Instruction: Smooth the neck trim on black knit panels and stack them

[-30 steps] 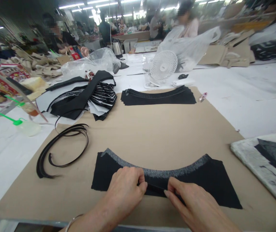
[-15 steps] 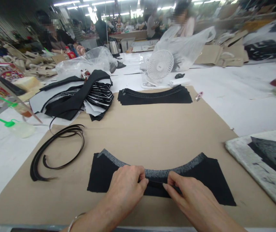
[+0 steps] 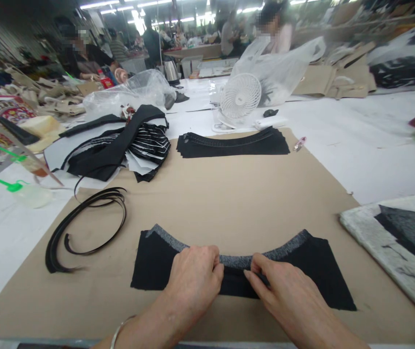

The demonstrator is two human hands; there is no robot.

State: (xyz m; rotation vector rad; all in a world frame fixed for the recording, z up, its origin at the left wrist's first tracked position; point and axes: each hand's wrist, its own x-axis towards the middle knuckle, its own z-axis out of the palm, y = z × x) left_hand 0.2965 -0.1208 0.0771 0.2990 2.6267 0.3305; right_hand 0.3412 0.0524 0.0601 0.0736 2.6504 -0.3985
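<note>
A black fabric panel (image 3: 324,276) with a curved upper edge lies flat in front of me. Along its curve runs a speckled grey band (image 3: 285,249). Between both hands a narrow black strip (image 3: 234,274) is stretched, just below the grey band at the middle of the curve. My left hand (image 3: 196,271) is closed, pinching the strip's left part. Thumb and bent fingers of my right hand (image 3: 280,281) pinch it on the right. The strip's ends are hidden under my fingers. Left of the panel lies a loose coil of black strips (image 3: 62,232).
Brown paper (image 3: 207,194) covers the work surface. Stacked black panels (image 3: 232,148) lie farther back, beside a white fan (image 3: 240,97). A pile of black pieces (image 3: 98,160) and a green-tipped bottle (image 3: 31,194) are at left. A stained white board (image 3: 382,252) stands at right.
My left hand has shifted slightly up and right, its thumb now tucked closer to the fingers. The strip between my hands sits slightly higher, nearer the grey band. My right hand has barely moved.
</note>
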